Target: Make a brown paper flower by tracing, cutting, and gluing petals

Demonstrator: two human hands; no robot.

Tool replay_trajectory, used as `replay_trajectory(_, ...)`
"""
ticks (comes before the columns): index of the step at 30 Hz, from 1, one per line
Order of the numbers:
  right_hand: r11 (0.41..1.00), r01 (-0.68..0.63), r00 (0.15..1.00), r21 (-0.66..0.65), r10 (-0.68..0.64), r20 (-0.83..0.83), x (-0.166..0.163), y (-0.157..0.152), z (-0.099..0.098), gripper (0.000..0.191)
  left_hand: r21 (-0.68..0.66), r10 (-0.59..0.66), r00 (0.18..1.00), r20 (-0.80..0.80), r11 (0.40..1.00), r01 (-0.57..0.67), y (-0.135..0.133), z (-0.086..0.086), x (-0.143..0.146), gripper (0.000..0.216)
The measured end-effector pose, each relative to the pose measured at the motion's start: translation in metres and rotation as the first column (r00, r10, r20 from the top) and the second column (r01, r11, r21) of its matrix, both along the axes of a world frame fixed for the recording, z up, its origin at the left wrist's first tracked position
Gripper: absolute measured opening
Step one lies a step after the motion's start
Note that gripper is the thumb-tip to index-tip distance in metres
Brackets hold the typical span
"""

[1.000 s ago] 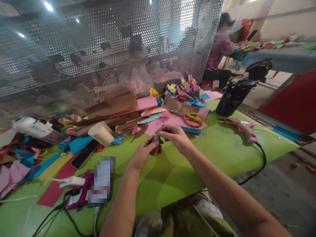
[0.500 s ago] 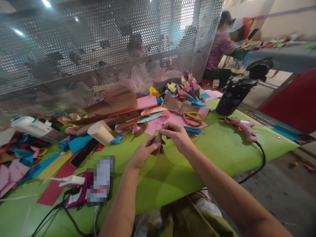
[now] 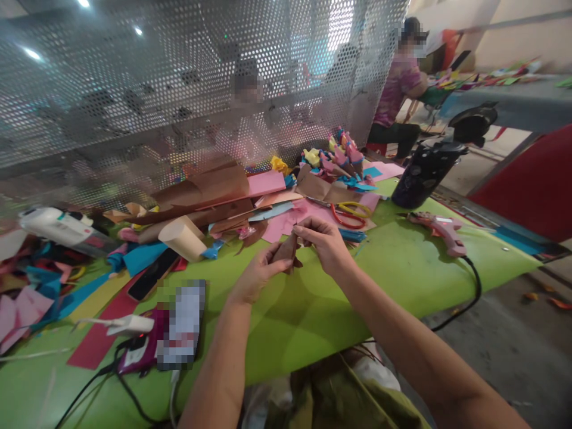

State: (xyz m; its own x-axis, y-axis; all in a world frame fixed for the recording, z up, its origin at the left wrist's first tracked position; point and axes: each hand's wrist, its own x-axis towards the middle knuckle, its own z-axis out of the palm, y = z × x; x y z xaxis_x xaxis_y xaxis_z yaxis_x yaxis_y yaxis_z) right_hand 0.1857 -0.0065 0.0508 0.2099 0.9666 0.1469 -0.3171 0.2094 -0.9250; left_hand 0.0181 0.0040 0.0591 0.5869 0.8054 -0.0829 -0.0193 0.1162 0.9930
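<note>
Between my hands is a small brown paper cone, held above the green tabletop. My left hand is closed around its wider lower part, thumb along the side. With thumb and fingers pinched, my right hand grips the cone's upper tip. Just beyond lie scissors with red and yellow handles, on pink paper. A pink glue gun rests on its side to the right, its black cord running off the table edge.
Finished-looking paper cones cluster at the back by a perforated metal screen. A dark tumbler stands at the right. Leftward are a cardboard tube, a phone, a power strip and paper scraps. A person sits beyond.
My left hand's fingers have shifted on the paper cone, and more of its brown side now shows. My right hand still pinches the tip, slightly lower and farther right.
</note>
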Motion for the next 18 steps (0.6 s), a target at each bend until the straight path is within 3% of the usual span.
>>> replay_trajectory(3, 0.994, 0.106, 0.994, 0.034, -0.106, -0.002, 0.004, 0.002, 0.000, 0.031, 0.104, 0.228, 0.971, 0.073, 0.967, -0.235, 0.004, -0.002, 0.001, 0.047)
replay_trajectory(6, 0.963, 0.247, 0.968, 0.104, -0.249, 0.005, 0.007, 0.003, 0.001, 0.029, 0.193, 0.525, 0.840, 0.139, 0.817, -0.543, 0.010, -0.005, 0.001, 0.045)
replay_trajectory(8, 0.932, 0.330, 0.943, 0.153, -0.332, -0.010, 0.008, 0.003, 0.003, 0.029, 0.192, 0.611, 0.780, 0.134, 0.756, -0.626, 0.010, -0.006, 0.002, 0.041)
replay_trajectory(13, 0.892, 0.412, 0.910, 0.187, -0.413, -0.038, 0.002, -0.001, 0.004, 0.028, 0.037, 0.501, 0.864, 0.052, 0.864, -0.503, 0.001, -0.007, 0.013, 0.041)
replay_trajectory(18, 0.915, 0.369, 0.925, 0.161, -0.378, 0.026, -0.006, -0.005, 0.003, 0.032, -0.183, 0.488, 0.863, 0.133, 0.867, -0.463, -0.005, -0.010, 0.023, 0.045)
